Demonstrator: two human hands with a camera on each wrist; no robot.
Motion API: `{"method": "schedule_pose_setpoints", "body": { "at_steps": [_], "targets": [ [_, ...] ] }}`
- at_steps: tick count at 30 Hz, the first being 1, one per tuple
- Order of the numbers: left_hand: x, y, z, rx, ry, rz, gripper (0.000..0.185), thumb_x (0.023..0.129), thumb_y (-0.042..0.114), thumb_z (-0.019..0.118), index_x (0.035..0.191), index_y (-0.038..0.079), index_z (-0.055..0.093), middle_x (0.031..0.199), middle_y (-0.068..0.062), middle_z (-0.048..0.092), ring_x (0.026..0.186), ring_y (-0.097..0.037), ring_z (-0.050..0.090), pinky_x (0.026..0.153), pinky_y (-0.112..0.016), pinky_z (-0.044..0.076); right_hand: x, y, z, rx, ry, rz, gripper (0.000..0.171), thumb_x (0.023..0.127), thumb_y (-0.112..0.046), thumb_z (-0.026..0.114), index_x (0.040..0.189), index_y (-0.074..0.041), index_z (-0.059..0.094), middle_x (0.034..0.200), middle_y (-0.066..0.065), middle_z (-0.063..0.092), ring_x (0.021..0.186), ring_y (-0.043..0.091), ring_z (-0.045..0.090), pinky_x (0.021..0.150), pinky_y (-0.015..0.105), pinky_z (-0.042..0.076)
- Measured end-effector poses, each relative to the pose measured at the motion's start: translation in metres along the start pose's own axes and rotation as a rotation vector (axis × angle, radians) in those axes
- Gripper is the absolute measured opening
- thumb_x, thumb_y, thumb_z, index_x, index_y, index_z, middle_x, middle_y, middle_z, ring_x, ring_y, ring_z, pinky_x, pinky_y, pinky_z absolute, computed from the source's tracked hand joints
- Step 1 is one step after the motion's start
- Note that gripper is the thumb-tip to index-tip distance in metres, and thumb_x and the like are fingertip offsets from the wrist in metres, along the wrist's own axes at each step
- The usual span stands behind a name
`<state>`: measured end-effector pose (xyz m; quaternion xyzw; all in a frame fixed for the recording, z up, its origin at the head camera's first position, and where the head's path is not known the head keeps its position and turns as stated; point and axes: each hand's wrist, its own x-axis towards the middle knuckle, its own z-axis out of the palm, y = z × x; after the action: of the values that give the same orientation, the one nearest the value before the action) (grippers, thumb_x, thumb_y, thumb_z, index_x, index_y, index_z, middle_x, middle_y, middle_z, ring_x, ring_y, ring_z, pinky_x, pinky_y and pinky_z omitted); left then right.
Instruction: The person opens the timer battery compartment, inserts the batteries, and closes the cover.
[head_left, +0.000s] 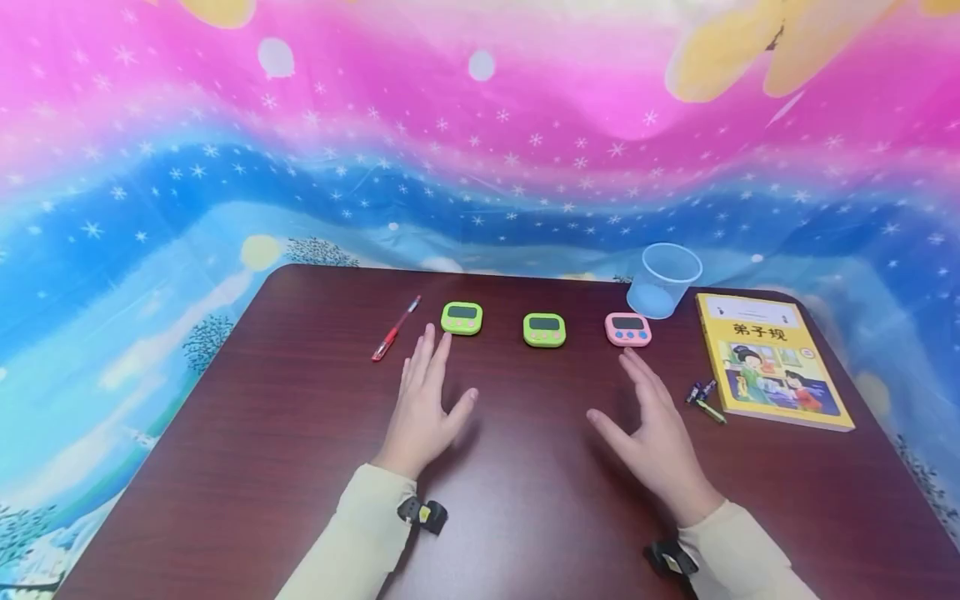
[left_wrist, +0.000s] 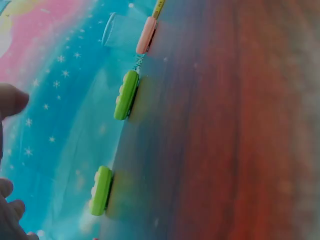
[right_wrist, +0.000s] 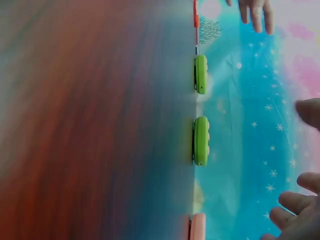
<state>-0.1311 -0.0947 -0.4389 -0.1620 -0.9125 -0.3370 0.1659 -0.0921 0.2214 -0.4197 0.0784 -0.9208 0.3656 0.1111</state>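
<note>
While both hands are hovering flat over the table [head_left: 247, 433], neither is gripping anything: the left hand [head_left: 426, 400] is spreading its fingers just short of the left green timer [head_left: 462, 317], and the right hand [head_left: 656, 433] is lying open just short of the pink timer [head_left: 628, 329]. A middle green timer [head_left: 544, 329] is sitting between those two, apart from both hands. They are looking like light, rigid plastic with smooth shells, probably best pinched by the side edges. Only the head view is showing the pen [head_left: 396, 327], cup [head_left: 663, 279] and book [head_left: 772, 360] whole; the wrist views are giving the timers' thin edge profiles [left_wrist: 126, 94].
</note>
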Motion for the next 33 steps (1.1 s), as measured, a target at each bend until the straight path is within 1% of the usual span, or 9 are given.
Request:
{"method": "schedule_pose_setpoints", "body": {
  "at_steps": [3,7,12,16,20,24,26,29,33],
  "targets": [
    [0.005,-0.005,0.002,-0.005,-0.013,-0.028,0.084,0.092,0.032,0.068,0.160,0.009,0.023,0.169,-0.005,0.008,0.154,-0.027,0.012,0.121,-0.058,0.020,0.007,-0.002,0.006,-0.004,0.001,-0.011,0.091,0.086,-0.033,0.081,0.158,-0.016,0.029,0.164,0.007,0.027,0.147,0.035,0.027,0.109,0.067,0.035],
    [0.011,-0.010,0.004,-0.027,-0.034,-0.079,0.085,0.093,0.031,0.067,0.160,0.011,0.020,0.169,-0.004,0.008,0.153,-0.028,0.014,0.122,-0.053,0.022,0.016,-0.006,0.015,0.009,-0.022,-0.025,0.091,0.086,-0.035,0.080,0.158,-0.016,0.028,0.164,0.007,0.027,0.148,0.034,0.027,0.110,0.066,0.035],
    [0.018,-0.015,0.006,-0.085,-0.068,-0.131,0.085,0.094,0.033,0.066,0.161,0.012,0.019,0.169,0.000,0.008,0.153,-0.025,0.014,0.121,-0.050,0.024,0.029,-0.009,0.029,0.003,-0.054,-0.029,0.089,0.087,-0.035,0.079,0.158,-0.015,0.029,0.164,0.007,0.027,0.148,0.033,0.026,0.114,0.062,0.032],
    [0.023,-0.020,0.008,-0.132,-0.084,-0.173,0.085,0.094,0.034,0.065,0.161,0.013,0.017,0.169,0.001,0.009,0.153,-0.021,0.014,0.122,-0.047,0.023,0.040,-0.010,0.040,-0.003,-0.084,-0.033,0.086,0.087,-0.033,0.078,0.157,-0.013,0.032,0.162,0.007,0.030,0.148,0.032,0.029,0.116,0.058,0.031],
    [0.027,-0.025,0.010,-0.162,-0.098,-0.219,0.084,0.095,0.034,0.064,0.161,0.012,0.017,0.168,-0.002,0.013,0.153,-0.020,0.016,0.123,-0.045,0.022,0.050,-0.012,0.050,0.002,-0.110,-0.049,0.083,0.088,-0.033,0.077,0.155,-0.010,0.034,0.160,0.009,0.035,0.146,0.031,0.032,0.117,0.055,0.031],
    [0.031,-0.030,0.014,-0.172,-0.113,-0.248,0.085,0.094,0.033,0.065,0.160,0.010,0.017,0.166,-0.009,0.019,0.152,-0.023,0.020,0.123,-0.045,0.023,0.059,-0.014,0.062,0.011,-0.140,-0.065,0.081,0.088,-0.032,0.077,0.154,-0.011,0.036,0.156,0.011,0.040,0.143,0.031,0.038,0.116,0.053,0.034],
    [0.033,-0.032,0.017,-0.172,-0.119,-0.266,0.086,0.094,0.032,0.066,0.160,0.008,0.017,0.165,-0.012,0.021,0.151,-0.025,0.022,0.122,-0.046,0.023,0.063,-0.015,0.069,0.032,-0.160,-0.062,0.079,0.088,-0.032,0.076,0.154,-0.012,0.037,0.153,0.012,0.043,0.141,0.030,0.041,0.116,0.052,0.035],
    [0.036,-0.037,0.021,-0.164,-0.138,-0.305,0.087,0.094,0.033,0.066,0.160,0.007,0.016,0.165,-0.013,0.021,0.151,-0.026,0.024,0.122,-0.046,0.024,0.069,-0.016,0.079,0.073,-0.190,-0.052,0.077,0.089,-0.031,0.076,0.153,-0.012,0.039,0.150,0.012,0.047,0.138,0.029,0.046,0.114,0.049,0.038],
    [0.043,-0.041,0.025,-0.162,-0.165,-0.342,0.086,0.094,0.036,0.065,0.159,0.005,0.018,0.165,-0.013,0.022,0.150,-0.027,0.024,0.122,-0.046,0.025,0.076,-0.020,0.090,0.128,-0.243,-0.021,0.076,0.089,-0.029,0.075,0.153,-0.009,0.039,0.150,0.012,0.049,0.138,0.027,0.047,0.114,0.046,0.040]
  ]
}}
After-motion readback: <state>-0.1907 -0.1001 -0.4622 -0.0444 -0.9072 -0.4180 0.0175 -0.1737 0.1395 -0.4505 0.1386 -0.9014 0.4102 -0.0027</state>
